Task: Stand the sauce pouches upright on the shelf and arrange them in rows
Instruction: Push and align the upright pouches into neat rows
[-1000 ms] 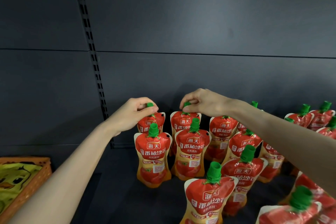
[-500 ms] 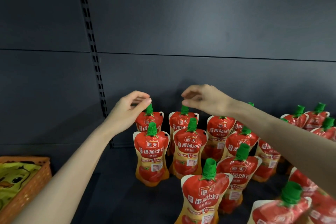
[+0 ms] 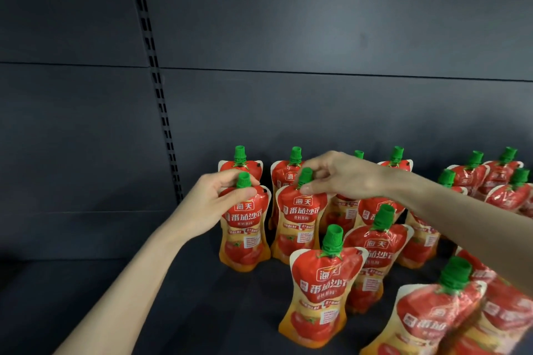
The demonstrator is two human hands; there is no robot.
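Several red and orange sauce pouches with green caps stand upright on the dark shelf (image 3: 86,297). My left hand (image 3: 207,204) grips the neck of the second-row left pouch (image 3: 245,236), thumb across its shoulder. My right hand (image 3: 340,176) pinches the green cap of the second-row pouch beside it (image 3: 300,225). Behind them the back-row left pouch (image 3: 240,163) and its neighbour (image 3: 288,173) stand free against the back panel. A nearer pouch (image 3: 320,291) stands in front, and another blurred pouch (image 3: 432,317) leans at the lower right.
A slotted upright rail (image 3: 161,101) runs down the dark back panel to the left of the pouches. More pouches (image 3: 501,181) crowd the far right. Bare shelf lies to the left of my left forearm.
Both hands let go of the back-row caps and came forward and down onto the two second-row pouches. The view has shifted right, so the orange basket at the left is out of sight.
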